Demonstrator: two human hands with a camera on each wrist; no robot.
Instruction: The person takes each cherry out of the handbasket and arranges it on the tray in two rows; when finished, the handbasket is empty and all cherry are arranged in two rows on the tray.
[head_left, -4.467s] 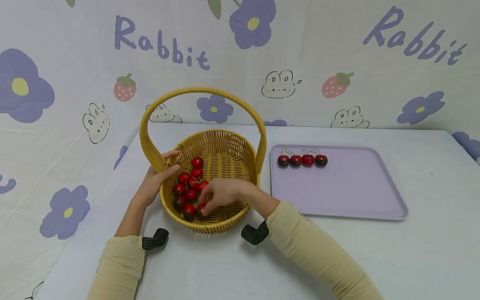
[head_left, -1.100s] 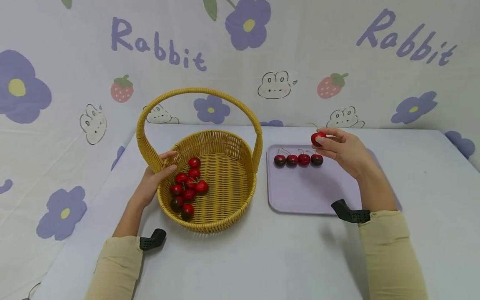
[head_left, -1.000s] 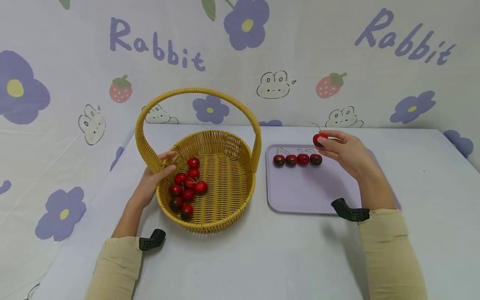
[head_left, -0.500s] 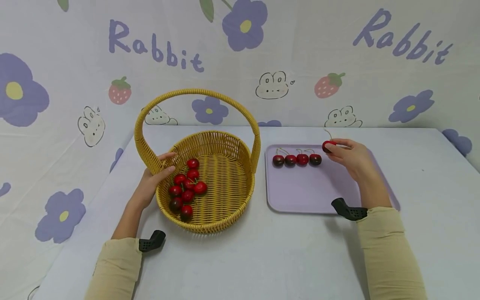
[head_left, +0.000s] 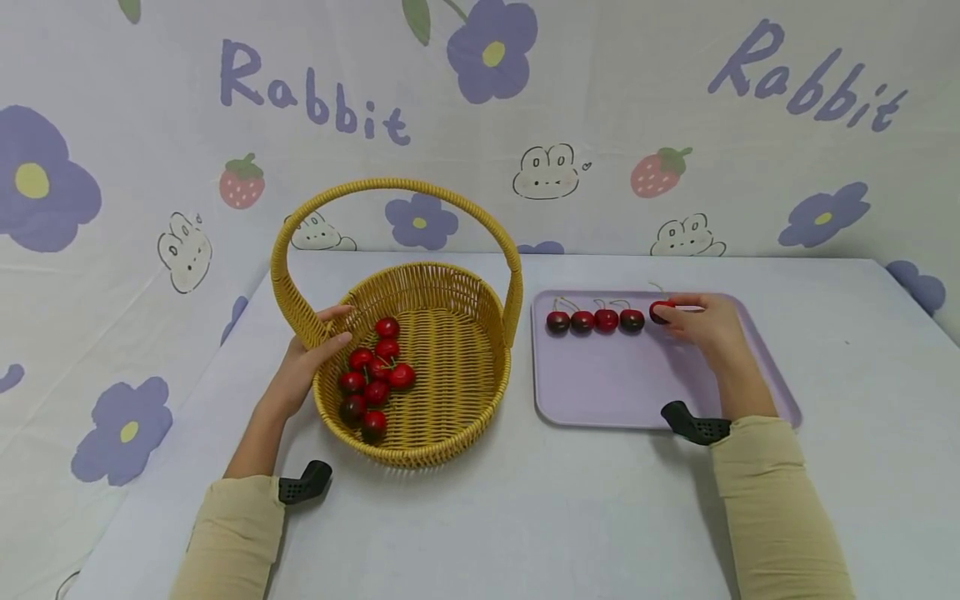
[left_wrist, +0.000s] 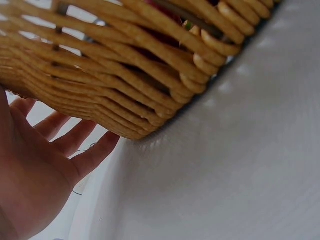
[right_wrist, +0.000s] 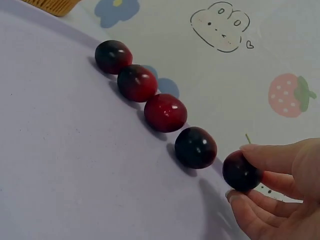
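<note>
My right hand (head_left: 711,327) pinches a dark red cherry (right_wrist: 241,171) between thumb and fingers, its thin stem pointing up. It is low over the back of the lilac tray (head_left: 600,392), just right of a row of several cherries with stems (head_left: 606,320). A small gap separates it from the row's last cherry (right_wrist: 195,148). My left hand (head_left: 303,367) holds the yellow wicker basket (head_left: 450,358) at its left side by the handle's base, thumb over the rim. In the left wrist view its other fingers (left_wrist: 75,140) lie against the outer wall.
More red cherries (head_left: 377,392) lie in the basket's left half. The tall handle (head_left: 397,183) arches over the basket. Behind the white table (head_left: 525,517) hangs a cloth (head_left: 600,83) printed with rabbits and flowers. Black wrist devices (head_left: 306,483) are on both arms.
The right hand has carried a cherry from the basket to the tray, then lowered it beside the right end of the row. The left hand has stayed at the basket.
</note>
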